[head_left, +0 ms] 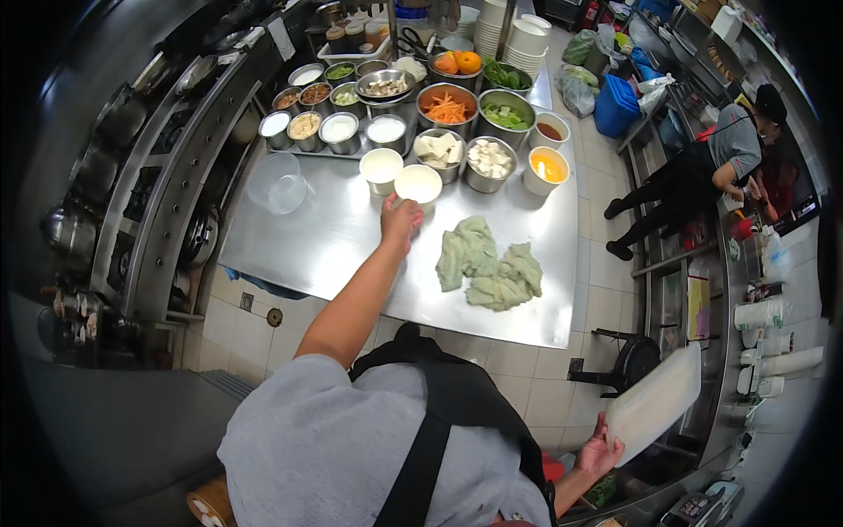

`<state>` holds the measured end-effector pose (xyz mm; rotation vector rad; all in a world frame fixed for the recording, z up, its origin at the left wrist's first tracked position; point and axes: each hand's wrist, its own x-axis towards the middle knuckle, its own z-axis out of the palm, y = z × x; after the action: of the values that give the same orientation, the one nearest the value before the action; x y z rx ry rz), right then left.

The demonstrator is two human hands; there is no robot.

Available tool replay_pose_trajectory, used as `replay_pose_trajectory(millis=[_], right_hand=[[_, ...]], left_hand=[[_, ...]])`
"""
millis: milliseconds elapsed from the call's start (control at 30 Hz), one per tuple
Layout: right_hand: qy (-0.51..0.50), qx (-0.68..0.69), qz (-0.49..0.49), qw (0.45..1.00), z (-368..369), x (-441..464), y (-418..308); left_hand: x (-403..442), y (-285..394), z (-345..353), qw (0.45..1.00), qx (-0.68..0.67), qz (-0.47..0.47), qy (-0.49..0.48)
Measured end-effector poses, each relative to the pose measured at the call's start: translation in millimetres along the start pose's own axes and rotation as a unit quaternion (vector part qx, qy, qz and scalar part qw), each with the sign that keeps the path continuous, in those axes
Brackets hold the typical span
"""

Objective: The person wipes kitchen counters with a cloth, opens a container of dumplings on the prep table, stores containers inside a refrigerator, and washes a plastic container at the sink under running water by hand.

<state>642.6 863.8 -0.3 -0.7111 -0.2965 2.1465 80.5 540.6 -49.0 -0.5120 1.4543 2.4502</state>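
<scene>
My left hand (pixel 401 221) reaches over the steel table (pixel 351 281), its fingers on the near side of a white tub (pixel 418 185) with pale contents. Touching or almost touching that tub is another white tub (pixel 381 169), also pale inside. Out to the right, away from the table, my right hand (pixel 601 451) grips a flat, whitish translucent plastic container (pixel 656 402) by its lower edge, holding it tilted. Two crumpled pale green cloths (pixel 492 263) lie on the table right of my left hand. An empty clear plastic bowl (pixel 277 184) stands to the left.
Metal pots hold carrot strips (pixel 444 109), cut greens (pixel 507 117) and white cubes (pixel 489 159). An orange-yellow tub (pixel 546 169) stands at the right. A stove (pixel 162 220) lines the left. A black stool (pixel 628 362) and a co-worker (pixel 720 158) are on the right.
</scene>
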Motion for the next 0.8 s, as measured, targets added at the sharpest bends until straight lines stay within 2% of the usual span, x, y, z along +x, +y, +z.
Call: replay_pose_trajectory(millis=[67, 233, 367, 467, 567, 667, 733, 800], right_hand=[[-0.060, -0.025, 0.045, 0.997, 38, -16, 44], [-0.078, -0.099, 0.061, 0.990, 120, -55, 135], [-0.093, -0.170, 0.103, 0.976, 152, -71, 174], [-0.130, -0.262, 0.105, 0.951, 162, -73, 187], [-0.155, -0.307, 0.156, 0.926, 178, -66, 199], [-0.148, -0.341, 0.227, 0.900, 194, -49, 220], [-0.147, -0.378, 0.265, 0.875, 184, -27, 239], [-0.231, -0.460, 0.326, 0.793, 145, 19, 258]], left_hand=[[3, 5, -5, 1.000, 0.003, -0.009, -0.025], [16, 6, -14, 0.998, 0.031, -0.015, -0.056], [18, 8, -16, 0.998, 0.000, -0.029, -0.054], [-14, 44, -25, 0.979, 0.189, -0.065, -0.032], [-26, 64, -66, 0.983, 0.128, 0.040, -0.125], [-46, 111, -108, 0.965, 0.086, 0.086, -0.234], [-63, 138, -129, 0.952, 0.120, 0.135, -0.246], [-74, 153, -149, 0.948, 0.172, 0.134, -0.232]])
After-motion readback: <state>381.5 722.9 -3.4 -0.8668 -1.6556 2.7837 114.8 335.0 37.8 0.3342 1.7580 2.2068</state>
